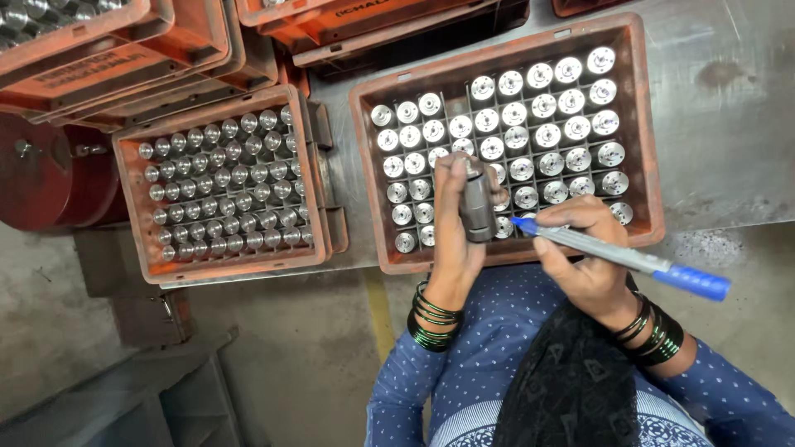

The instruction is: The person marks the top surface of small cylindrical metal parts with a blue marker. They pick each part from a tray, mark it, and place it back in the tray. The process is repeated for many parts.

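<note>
Over orange crate point(364, 178), left hand point(454, 223) grips upright metal cylinder point(477, 203); right hand point(584, 252) pinches level marker point(617, 258).

Shiny machined-metal cylinder point(476, 203), worn orange plastic crate point(642, 124), glossy blue plastic marker point(621, 258)

orange crates point(124, 58) stacked top left w/ dark printed lettering on rims; no labels/screens.

Your left hand point(458, 240) grips a grey metal cylinder point(477, 207) above the orange crate point(646, 124) of machined parts; your right hand point(584, 257) touches a blue marker point(617, 258) to it.
</note>
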A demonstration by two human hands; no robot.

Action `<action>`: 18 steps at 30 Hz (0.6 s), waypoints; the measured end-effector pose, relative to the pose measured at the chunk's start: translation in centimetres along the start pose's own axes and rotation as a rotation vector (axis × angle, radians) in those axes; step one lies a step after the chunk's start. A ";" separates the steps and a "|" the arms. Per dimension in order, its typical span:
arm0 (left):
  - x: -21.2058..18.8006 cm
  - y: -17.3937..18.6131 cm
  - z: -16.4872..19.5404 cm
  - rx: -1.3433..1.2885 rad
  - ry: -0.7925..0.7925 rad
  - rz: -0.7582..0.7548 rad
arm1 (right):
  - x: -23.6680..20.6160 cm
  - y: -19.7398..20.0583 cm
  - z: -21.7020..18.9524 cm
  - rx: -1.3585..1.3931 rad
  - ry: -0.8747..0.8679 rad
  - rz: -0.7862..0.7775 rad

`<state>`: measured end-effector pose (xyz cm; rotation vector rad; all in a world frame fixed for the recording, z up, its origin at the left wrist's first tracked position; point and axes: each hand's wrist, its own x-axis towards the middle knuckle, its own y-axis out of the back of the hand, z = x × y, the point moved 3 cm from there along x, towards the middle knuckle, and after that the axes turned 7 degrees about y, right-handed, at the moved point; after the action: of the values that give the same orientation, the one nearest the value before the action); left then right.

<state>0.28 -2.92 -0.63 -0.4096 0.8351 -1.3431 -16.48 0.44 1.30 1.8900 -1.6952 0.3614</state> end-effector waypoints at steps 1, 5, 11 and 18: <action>0.4 0.5 -0.1 0.053 -0.011 0.060 | 0.8 -0.6 0.1 -0.057 0.063 -0.022; 1.2 0.6 -2.2 0.057 -0.024 0.096 | 2.8 -0.1 0.6 -0.227 0.206 -0.045; 3.1 1.2 -1.7 0.109 -0.095 0.128 | 4.3 -1.7 1.6 -0.300 0.268 -0.104; 3.9 1.0 -1.7 0.011 -0.050 0.091 | 5.0 -1.1 2.8 -0.267 0.293 -0.050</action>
<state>-0.26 -6.10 -3.54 -0.3907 0.7953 -1.2477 -15.12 -5.19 1.54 1.5961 -1.4227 0.3528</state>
